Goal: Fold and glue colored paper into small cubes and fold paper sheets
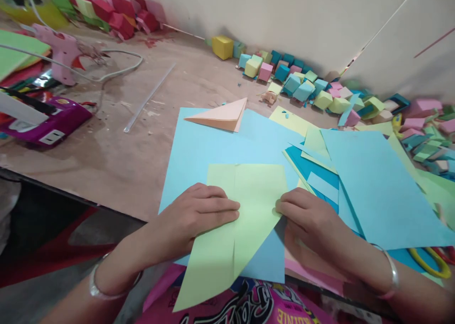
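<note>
A light green paper [254, 191] with a vertical crease lies over blue sheets at the table's front edge, its lower part hanging past the edge. My left hand [208, 208] rests flat on the left half, fingers together and pointing right to the crease. At the right edge of the paper, my right hand [307, 215] pinches it between thumb and fingers. Behind the green paper, a folded peach paper [222, 116] sits on the light blue sheet [188, 148].
On the left are a pink glue gun [59, 49] with its cord, a clear glue stick [149, 98] and a purple device [60, 122]. Small paper cubes [291, 82] line the wall. Blue sheets [380, 186] and yellow-handled scissors [435, 264] lie right.
</note>
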### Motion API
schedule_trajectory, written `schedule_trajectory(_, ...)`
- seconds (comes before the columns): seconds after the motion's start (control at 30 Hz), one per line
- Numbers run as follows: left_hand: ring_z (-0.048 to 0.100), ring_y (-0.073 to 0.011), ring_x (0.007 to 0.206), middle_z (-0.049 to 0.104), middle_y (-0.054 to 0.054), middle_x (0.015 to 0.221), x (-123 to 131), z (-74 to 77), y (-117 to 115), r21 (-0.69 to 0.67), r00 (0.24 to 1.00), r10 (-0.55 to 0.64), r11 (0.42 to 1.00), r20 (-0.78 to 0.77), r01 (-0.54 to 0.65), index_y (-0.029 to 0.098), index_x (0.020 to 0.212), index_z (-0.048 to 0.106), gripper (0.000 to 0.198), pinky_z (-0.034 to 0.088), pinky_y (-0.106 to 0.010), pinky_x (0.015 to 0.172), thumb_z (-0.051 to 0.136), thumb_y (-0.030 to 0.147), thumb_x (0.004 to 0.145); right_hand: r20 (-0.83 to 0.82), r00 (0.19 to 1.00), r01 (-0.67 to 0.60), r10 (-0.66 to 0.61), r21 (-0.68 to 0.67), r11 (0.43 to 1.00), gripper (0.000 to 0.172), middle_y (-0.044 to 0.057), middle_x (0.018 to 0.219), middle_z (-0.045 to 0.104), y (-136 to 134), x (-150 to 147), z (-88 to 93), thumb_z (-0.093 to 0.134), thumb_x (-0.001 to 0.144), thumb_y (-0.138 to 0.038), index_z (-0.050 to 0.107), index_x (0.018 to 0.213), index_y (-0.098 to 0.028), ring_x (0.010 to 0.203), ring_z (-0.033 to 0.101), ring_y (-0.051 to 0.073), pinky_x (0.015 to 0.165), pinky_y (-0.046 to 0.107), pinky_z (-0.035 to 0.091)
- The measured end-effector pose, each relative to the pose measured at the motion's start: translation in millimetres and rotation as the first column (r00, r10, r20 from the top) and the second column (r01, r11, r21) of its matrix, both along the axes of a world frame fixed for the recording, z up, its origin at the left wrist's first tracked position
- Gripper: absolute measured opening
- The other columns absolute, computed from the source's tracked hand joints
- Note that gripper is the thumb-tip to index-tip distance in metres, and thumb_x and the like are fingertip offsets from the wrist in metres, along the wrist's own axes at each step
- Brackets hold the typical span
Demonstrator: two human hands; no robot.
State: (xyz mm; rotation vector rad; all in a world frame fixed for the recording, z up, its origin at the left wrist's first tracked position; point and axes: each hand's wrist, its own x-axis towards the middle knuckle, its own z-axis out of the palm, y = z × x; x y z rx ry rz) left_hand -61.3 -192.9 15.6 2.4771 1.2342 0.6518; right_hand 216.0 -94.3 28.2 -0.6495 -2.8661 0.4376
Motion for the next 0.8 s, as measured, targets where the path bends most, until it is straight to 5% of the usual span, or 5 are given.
schedule_trajectory(0.2,0.059,-0.0171,0.108,0.07,-0.003,0.119,7,-2.7,-9,0.049,0.996,0.077,0.996,0.048,-0.079,0.024,0.125,0.059,0.033,0.047,-0.031,0.092,0.041,0.015,0.098,0.057,0.997,-0.044,0.046,-0.033,0.998,0.025,0.007,0.085,0.062,4,1,2.5,0.041,0.087,-0.002,0.061,0.087,-0.017,0.077,0.052,0.017,0.066,0.029,0.039)
schedule_trajectory(0.6,0.062,-0.0164,0.088,0.072,-0.002,0.1,8,-8.7,-3,-0.203,0.956,0.167,0.972,0.24,-0.118,0.028,0.119,0.061,0.031,0.05,-0.029,0.079,0.047,0.02,0.092,0.213,0.977,0.007,-0.015,0.04,0.999,0.022,0.005,0.076,0.054,14,7,-0.2,0.041,0.088,-0.004,0.05,0.073,-0.018,0.071,0.044,0.017,0.066,0.031,0.034)
schedule_trajectory(0.8,0.063,-0.0154,0.073,0.071,-0.002,0.082,13,1.0,-5,-0.378,0.878,0.445,0.855,0.178,-0.356,0.024,0.098,0.071,0.025,0.051,-0.026,0.062,0.046,0.025,0.093,0.25,0.965,0.092,-0.076,-0.053,0.994,0.021,0.004,0.076,0.059,24,2,1.3,0.043,0.092,-0.018,0.058,0.078,-0.019,0.071,0.05,0.016,0.062,0.029,0.033)
